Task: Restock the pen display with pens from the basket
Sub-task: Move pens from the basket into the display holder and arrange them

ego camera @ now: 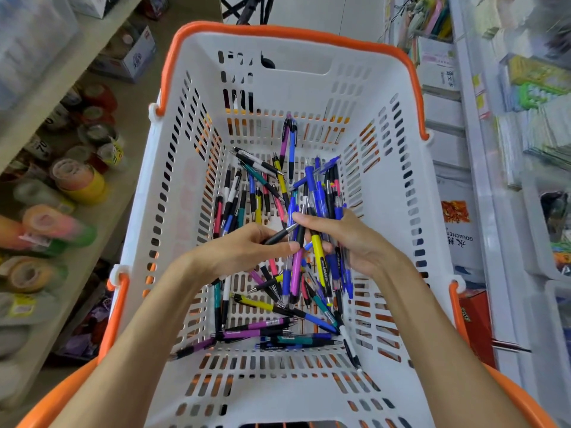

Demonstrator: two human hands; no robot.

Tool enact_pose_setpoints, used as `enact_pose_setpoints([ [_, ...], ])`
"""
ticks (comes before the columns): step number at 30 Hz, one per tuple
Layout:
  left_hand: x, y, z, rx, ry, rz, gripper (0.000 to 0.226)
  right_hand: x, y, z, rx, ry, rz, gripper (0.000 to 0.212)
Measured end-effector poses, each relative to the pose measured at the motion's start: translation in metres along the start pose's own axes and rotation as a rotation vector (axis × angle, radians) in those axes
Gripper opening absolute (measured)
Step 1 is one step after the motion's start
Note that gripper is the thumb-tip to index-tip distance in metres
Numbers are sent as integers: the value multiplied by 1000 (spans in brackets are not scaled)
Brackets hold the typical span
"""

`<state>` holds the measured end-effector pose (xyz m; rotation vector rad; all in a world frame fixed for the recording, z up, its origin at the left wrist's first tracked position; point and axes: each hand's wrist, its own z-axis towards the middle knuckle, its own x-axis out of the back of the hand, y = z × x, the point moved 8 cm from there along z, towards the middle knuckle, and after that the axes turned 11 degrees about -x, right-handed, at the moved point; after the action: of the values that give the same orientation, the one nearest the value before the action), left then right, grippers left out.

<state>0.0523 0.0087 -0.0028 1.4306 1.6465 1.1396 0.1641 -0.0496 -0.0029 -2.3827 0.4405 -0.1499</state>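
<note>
Inside basket point(173, 168): right hand point(349, 242) gripping pen bundle point(318, 264); left hand point(247, 245) pinching black pen point(279, 236).

Stood left of the grip: beige shelves point(92, 32) with tape rolls point(77, 180). Right of it: white racks point(472, 143) of stationery.

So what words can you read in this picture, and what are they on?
"GOUACHE", sideways, with Chinese characters beside it: white box on the right shelf.
Print on the yellow pen in the right hand: too blurred.
Labels on the pens in the basket: too small.
Tags on the tape rolls: blurred.
</note>
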Motion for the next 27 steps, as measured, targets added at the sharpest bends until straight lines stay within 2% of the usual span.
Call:
enact_pose_setpoints([
  [3,3,6,-2,-21,45,36,21,3,-1,-2,2,34,2,33],
  [7,30,4,-8,-32,408,65,26,21,6,0,-71,148,200,23],
  [8,32,3,-9,-32,431,206,30,22,7,0,-80,158,205,22],
  [11,42,1,-16,49,466,938,42,20,9,1,-102,162,170,23],
  [12,48,3,-20,41,528,1020,42,20,9,1,-105,167,157,22],
  [14,56,7,-26,12,600,948,38,21,8,1,-102,175,166,20],
  [15,58,5,-24,-8,600,819,36,22,8,1,-100,180,182,19],
  [18,42,2,-11,-92,463,390,35,26,9,2,-98,195,210,17],
  [22,34,18,-9,-180,359,214,69,27,9,2,-93,205,226,19],
  [24,31,24,-9,-205,352,112,61,28,7,0,-83,207,241,16],
  [27,31,26,-10,-264,428,-17,30,29,3,-2,-61,193,258,15],
])
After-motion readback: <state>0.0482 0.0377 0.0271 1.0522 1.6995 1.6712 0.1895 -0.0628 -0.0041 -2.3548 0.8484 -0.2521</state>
